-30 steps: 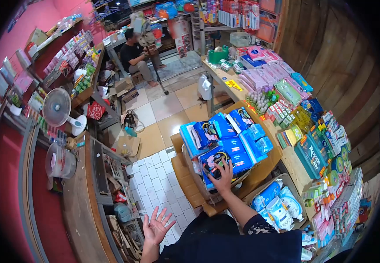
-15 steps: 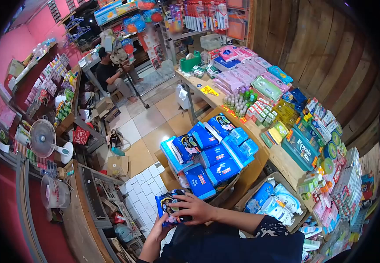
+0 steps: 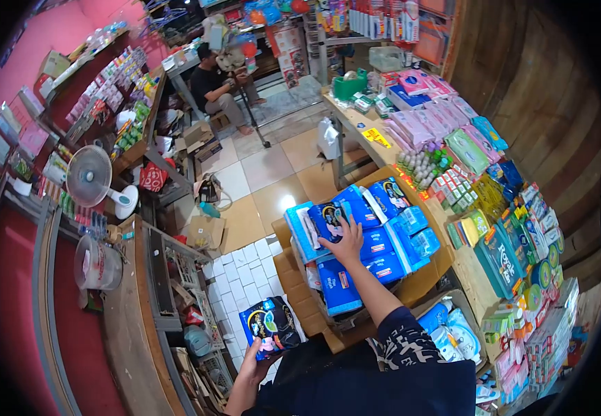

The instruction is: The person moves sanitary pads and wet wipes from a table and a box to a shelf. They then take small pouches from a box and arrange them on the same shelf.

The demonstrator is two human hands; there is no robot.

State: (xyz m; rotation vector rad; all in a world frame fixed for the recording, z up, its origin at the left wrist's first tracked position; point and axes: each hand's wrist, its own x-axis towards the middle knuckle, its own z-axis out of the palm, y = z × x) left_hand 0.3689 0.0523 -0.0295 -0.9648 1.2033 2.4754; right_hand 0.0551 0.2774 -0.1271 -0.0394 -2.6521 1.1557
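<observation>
My left hand point(image 3: 250, 371) grips a dark blue and black pack of sanitary pads point(image 3: 271, 327) by its lower left edge, its printed front turned up. My right hand point(image 3: 345, 243) reaches over a cardboard box point(image 3: 288, 260) full of packs. Its fingers are spread on a similar dark pack point(image 3: 325, 216) at the box's left side, thumb at the lower edge. Around that pack sit several blue packs point(image 3: 340, 283) and another dark printed pack point(image 3: 389, 194). Lighter blue packs point(image 3: 417, 232) stand at the box's right side.
A wooden table point(image 3: 461, 260) with tissues, bottles and boxes runs along the right. Below it stands a carton with blue-and-white packs point(image 3: 456, 329). On the left are a fan point(image 3: 91, 175), a clear bucket point(image 3: 99, 263) and a wooden counter point(image 3: 131, 326). A person point(image 3: 214, 90) sits at the back.
My right hand has left the pack held in my left hand and moved up and right onto a pack in the box. The view has shifted, so the surroundings appear further right.
</observation>
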